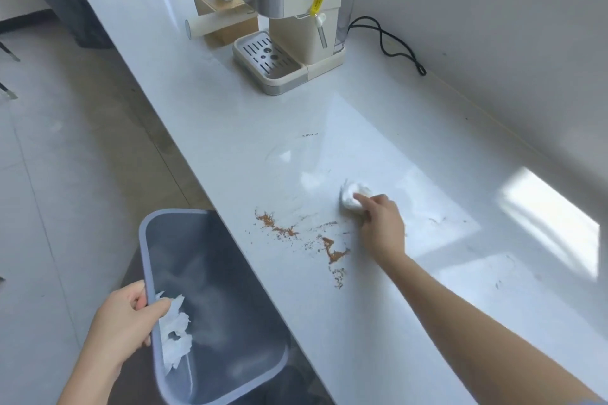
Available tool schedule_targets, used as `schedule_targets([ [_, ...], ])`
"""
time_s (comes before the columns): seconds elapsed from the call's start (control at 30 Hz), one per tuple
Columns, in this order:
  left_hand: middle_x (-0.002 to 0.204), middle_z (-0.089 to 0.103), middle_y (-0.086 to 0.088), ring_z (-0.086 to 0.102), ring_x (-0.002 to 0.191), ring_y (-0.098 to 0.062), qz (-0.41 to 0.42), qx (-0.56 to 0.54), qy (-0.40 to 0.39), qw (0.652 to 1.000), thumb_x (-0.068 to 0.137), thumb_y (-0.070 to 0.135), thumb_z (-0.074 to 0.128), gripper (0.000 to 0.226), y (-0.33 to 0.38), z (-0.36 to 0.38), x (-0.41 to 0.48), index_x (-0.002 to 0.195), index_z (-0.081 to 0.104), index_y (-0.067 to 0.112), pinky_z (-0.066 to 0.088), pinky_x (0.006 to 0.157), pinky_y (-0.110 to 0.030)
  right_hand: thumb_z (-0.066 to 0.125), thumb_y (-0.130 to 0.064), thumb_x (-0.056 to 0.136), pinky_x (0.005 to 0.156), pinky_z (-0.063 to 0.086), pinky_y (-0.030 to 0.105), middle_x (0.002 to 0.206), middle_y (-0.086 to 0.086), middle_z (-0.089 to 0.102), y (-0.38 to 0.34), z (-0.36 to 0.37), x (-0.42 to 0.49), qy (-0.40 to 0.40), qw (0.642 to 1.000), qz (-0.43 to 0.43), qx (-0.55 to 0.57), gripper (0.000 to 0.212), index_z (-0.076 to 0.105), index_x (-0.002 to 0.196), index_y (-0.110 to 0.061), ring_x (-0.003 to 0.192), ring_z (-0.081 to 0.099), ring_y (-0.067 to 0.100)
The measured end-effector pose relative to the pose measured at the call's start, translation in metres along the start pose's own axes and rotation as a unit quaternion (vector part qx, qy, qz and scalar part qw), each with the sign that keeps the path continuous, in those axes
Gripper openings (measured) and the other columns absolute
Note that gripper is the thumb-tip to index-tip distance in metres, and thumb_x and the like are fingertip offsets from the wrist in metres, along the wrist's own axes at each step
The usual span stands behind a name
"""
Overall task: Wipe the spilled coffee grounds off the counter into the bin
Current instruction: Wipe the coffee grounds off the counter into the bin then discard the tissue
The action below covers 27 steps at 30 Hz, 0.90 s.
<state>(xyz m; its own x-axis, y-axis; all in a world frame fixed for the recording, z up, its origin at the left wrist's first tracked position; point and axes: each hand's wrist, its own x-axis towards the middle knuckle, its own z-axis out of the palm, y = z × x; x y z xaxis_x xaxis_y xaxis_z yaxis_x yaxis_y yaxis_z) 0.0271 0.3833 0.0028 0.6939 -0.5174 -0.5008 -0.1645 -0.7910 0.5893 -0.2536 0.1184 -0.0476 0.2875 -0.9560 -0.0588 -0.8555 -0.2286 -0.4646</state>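
Brown coffee grounds (332, 250) lie in streaks and specks on the white counter (378, 322), with a second patch (278, 227) nearer the counter's edge. My right hand (383, 222) presses a crumpled white tissue (352, 197) on the counter just beyond the grounds. My left hand (123, 325) grips the near rim of a grey bin (237, 391), held below the counter's edge. A used white tissue (174, 335) hangs inside the bin by my thumb.
A cream coffee machine (289, 10) with a drip tray (266, 59) stands at the back of the counter, its black cable (394, 46) trailing along the wall. A cardboard tissue box (223, 15) sits behind it. Tiled floor (65, 174) lies to the left.
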Motion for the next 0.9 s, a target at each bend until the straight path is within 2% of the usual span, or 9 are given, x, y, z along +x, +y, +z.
schedule_targets([
  [0.07,0.053,0.039,-0.010,0.036,0.037,-0.019,-0.003,0.000,-0.007,1.000,0.076,-0.002,0.064,0.024,0.002,-0.001,0.000,0.064,0.044,0.005,0.030,0.047,-0.024,0.046,-0.003,0.086,0.070,0.034,0.027,0.104,0.006,0.058,-0.033,0.017,-0.009,-0.072,0.995,-0.028,0.065,0.046,0.064,0.120,-0.027,0.099,0.052,0.024],
  [0.13,0.047,0.042,-0.009,0.039,0.035,-0.020,0.000,0.009,-0.013,1.000,0.075,-0.002,0.065,0.026,0.003,-0.003,0.000,0.063,0.043,0.005,0.033,0.047,-0.024,0.043,-0.003,0.083,0.068,0.041,0.029,0.091,0.004,0.060,-0.057,0.019,-0.013,-0.126,0.978,-0.046,0.157,0.045,0.071,0.104,-0.032,0.084,0.055,0.021],
  [0.23,0.046,0.045,-0.010,0.041,0.036,-0.021,0.003,0.015,-0.021,1.000,0.075,-0.002,0.065,0.022,0.004,-0.005,0.002,0.065,0.046,0.004,0.034,0.045,-0.023,0.048,0.002,0.075,0.063,0.039,0.030,0.065,0.000,0.060,-0.047,-0.015,0.006,-0.022,0.976,-0.027,0.215,0.038,0.067,0.071,-0.032,0.064,0.054,0.017],
  [0.33,0.050,0.043,-0.010,0.040,0.037,-0.020,-0.002,0.008,-0.016,1.000,0.075,-0.003,0.063,0.020,0.004,-0.004,0.001,0.065,0.046,0.003,0.034,0.045,-0.023,0.058,0.000,0.075,0.066,0.045,0.035,0.084,0.029,0.065,0.019,-0.054,0.033,0.084,0.990,0.059,0.101,0.034,0.074,0.099,-0.018,0.082,0.063,0.040],
  [0.47,0.047,0.043,-0.007,0.040,0.038,-0.020,0.000,-0.003,0.003,1.000,0.075,-0.002,0.061,0.021,0.005,0.000,-0.004,0.067,0.044,0.006,0.034,0.047,-0.025,0.041,-0.005,0.084,0.087,0.042,0.040,0.119,0.018,0.048,0.099,-0.063,0.010,0.036,0.975,0.217,-0.019,0.053,0.054,0.130,-0.028,0.115,0.048,0.036],
  [0.6,0.060,0.047,-0.014,0.041,0.044,-0.023,-0.005,-0.011,0.025,1.000,0.076,-0.001,0.059,0.014,0.008,0.003,-0.006,0.075,0.052,-0.013,0.035,0.049,-0.026,0.037,-0.003,0.083,0.075,0.038,0.033,0.113,0.015,0.048,0.068,-0.036,-0.015,0.039,0.988,0.147,-0.038,0.049,0.056,0.123,-0.024,0.108,0.047,0.034],
  [0.77,0.065,0.047,-0.015,0.041,0.045,-0.024,0.002,-0.027,0.024,0.999,0.074,0.002,0.058,0.007,0.003,0.006,-0.004,0.078,0.057,-0.004,0.035,0.050,-0.027,0.039,-0.001,0.078,0.063,0.033,0.030,0.095,0.008,0.045,-0.005,-0.003,-0.045,-0.007,0.998,0.059,-0.031,0.037,0.055,0.106,-0.018,0.095,0.047,0.031],
  [0.87,0.062,0.047,-0.014,0.042,0.045,-0.024,0.009,-0.022,0.018,1.000,0.073,0.002,0.059,0.006,0.001,0.005,-0.002,0.073,0.054,0.001,0.036,0.053,-0.028,0.039,-0.002,0.084,0.063,0.038,0.032,0.097,0.011,0.051,-0.045,0.010,-0.053,-0.073,0.996,0.026,0.053,0.041,0.058,0.116,-0.020,0.086,0.052,0.032],
  [0.9,0.061,0.047,-0.014,0.042,0.044,-0.024,0.013,-0.021,0.016,1.000,0.073,0.002,0.059,0.008,0.002,0.005,-0.002,0.072,0.052,0.004,0.036,0.053,-0.028,0.039,-0.002,0.084,0.061,0.040,0.033,0.092,0.014,0.053,-0.050,0.009,-0.052,-0.083,0.992,0.026,0.095,0.038,0.060,0.110,-0.018,0.079,0.051,0.034],
])
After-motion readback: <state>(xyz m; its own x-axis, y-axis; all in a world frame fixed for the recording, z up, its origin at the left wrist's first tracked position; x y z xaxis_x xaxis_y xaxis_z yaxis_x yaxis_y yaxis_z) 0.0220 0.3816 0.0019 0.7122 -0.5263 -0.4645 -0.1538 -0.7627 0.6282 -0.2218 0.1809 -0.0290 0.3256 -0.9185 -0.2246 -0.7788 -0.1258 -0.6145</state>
